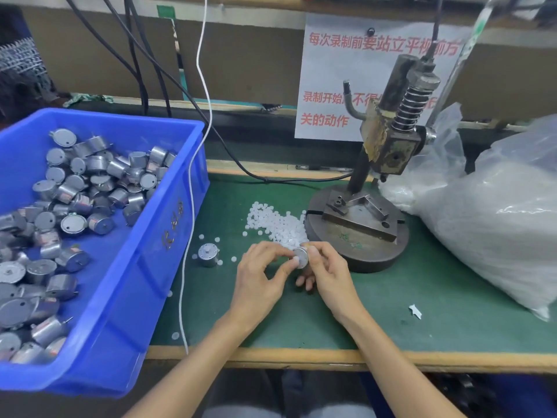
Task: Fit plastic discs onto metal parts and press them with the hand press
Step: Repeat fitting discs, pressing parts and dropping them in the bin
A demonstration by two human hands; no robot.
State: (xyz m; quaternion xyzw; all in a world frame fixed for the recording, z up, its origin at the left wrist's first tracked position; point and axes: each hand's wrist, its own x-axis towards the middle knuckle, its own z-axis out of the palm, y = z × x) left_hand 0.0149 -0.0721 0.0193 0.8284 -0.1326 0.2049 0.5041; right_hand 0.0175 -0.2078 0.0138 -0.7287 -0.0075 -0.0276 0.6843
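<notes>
**op:** Right hand (328, 273) is wrapped round one part (301, 257): thumb on the top edge, fingers curled underneath, flat face tipped up toward the camera. I hold it that way so the middle of the face is easy to hit. Left hand (259, 273) has thumb and forefinger pinched nearly together on a disc (294, 260), and the disc is touching that face. The other left fingers hang loose with nothing in them.

**q:** So is the disc seated or not?

**op:** Can't tell from my end, it's tiny and half under a fingertip. I'd call it mid-fit, with pressing not started. The part is in the hand, not on the press (388, 140). Both hands hover just over the mat (422, 297), right in front of the press base.

**q:** Why work so close to it?

**op:** Short trips, I guess. The pile (277, 221) of loose discs lies just behind the hands, up against the base, so grabbing the next one is barely a reach. A spare part (208, 254) stands on the mat just to the left with a few stray discs round it. The bin (168, 230) of parts is further left. There's a bag (497, 230) on the right, probably more discs.
</notes>
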